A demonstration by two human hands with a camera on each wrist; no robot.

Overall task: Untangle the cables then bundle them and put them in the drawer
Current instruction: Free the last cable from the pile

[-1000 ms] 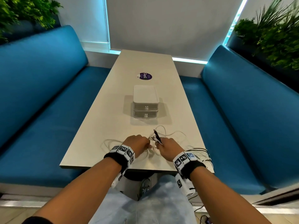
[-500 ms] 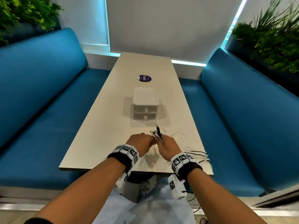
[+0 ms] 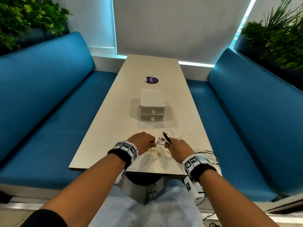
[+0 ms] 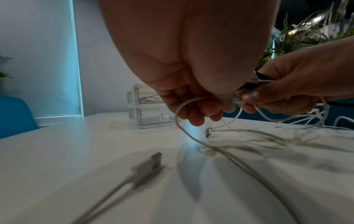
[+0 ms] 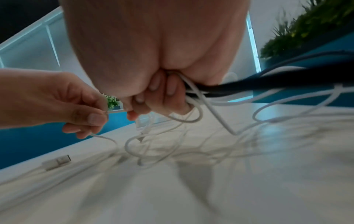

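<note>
A: How are the hands seen?

B: The left hand [image 3: 143, 142] is seen with curled fingers, a white cable [image 4: 179, 110] being pinched between thumb and fingertips. The right hand [image 3: 177, 149] is closed around a gathered bunch of white cables [image 5: 193, 116] together with a black cable [image 5: 268, 82]. Both hands are held close together just above the near end of the bench [image 3: 114, 122].

A: Where are the cables found?

B: Loose white loops are draped from both hands onto the bench beneath and to the right of them. A USB plug [image 4: 151, 161] is laid flat on the bench nearer the left wrist, apart from the hands. Black cable strands [image 3: 208, 153] are seen at the right bench edge beside the right wrist.

A: And the drawer?

B: A small two-drawer unit [image 3: 152, 106] is stood on the bench beyond the hands, both drawers being closed. White cables can be made out through the clear wall of the upper drawer [image 4: 147, 98]. A purple sticker [image 3: 152, 79] is seen farther along the bench.
</note>
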